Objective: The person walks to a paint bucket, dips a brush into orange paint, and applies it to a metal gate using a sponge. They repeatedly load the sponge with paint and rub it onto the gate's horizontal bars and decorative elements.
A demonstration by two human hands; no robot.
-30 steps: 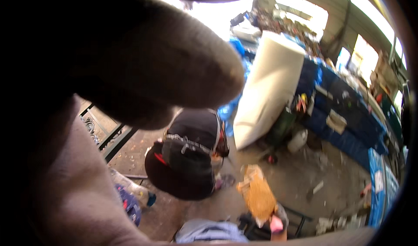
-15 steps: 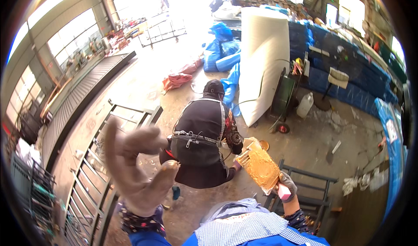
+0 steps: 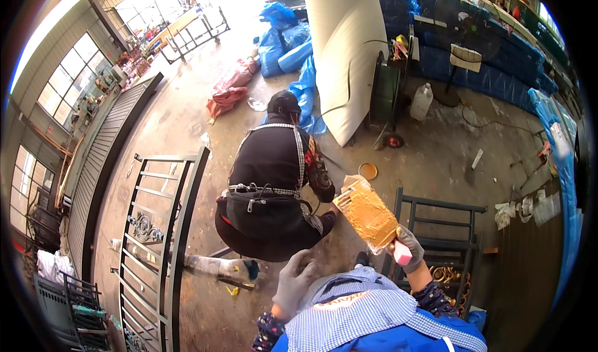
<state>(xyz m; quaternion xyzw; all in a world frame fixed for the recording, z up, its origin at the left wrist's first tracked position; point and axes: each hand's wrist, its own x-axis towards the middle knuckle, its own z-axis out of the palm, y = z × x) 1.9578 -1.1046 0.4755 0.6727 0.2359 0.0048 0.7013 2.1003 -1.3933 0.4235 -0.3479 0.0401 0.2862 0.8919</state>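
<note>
Slab (image 3: 370, 218), flat and oblong, thickly smeared with ochre-yellow paste, held out over the stained concrete floor (image 3: 430, 159) in front of the person. Grey-gloved right hand (image 3: 409, 245) gripping its near end; a small pink block (image 3: 403, 252) juts out at the thumb, and from where I stand I cannot tell whether it is joined to the slab. Several thin pale prongs (image 3: 350, 195) at the far end, kind unclear. Grey-gloved left hand (image 3: 294, 286) just in front of the blue-and-white checked apron (image 3: 349, 302), fingers loose and part-bent, palm not closed. Close ahead, a co-worker in black clothes and cap (image 3: 268, 165) crouches, back to us, a black waist bag (image 3: 265, 215) strapped on; that person's lower hand is near the slab's far end. Beyond the slab, a round shallow tin with ochre contents (image 3: 368, 171) on the floor. Right of the slab, a dark metal barred frame (image 3: 439, 201), brass-coloured rings (image 3: 445, 274) by it. Left of the co-worker, a longer dark metal railing (image 3: 187, 240). Farther off, a tall cream-white sheet (image 3: 339, 47) stands near a translucent white plastic jug (image 3: 422, 101); crumpled blue plastic bundles (image 3: 272, 53) lie left of the sheet.
</note>
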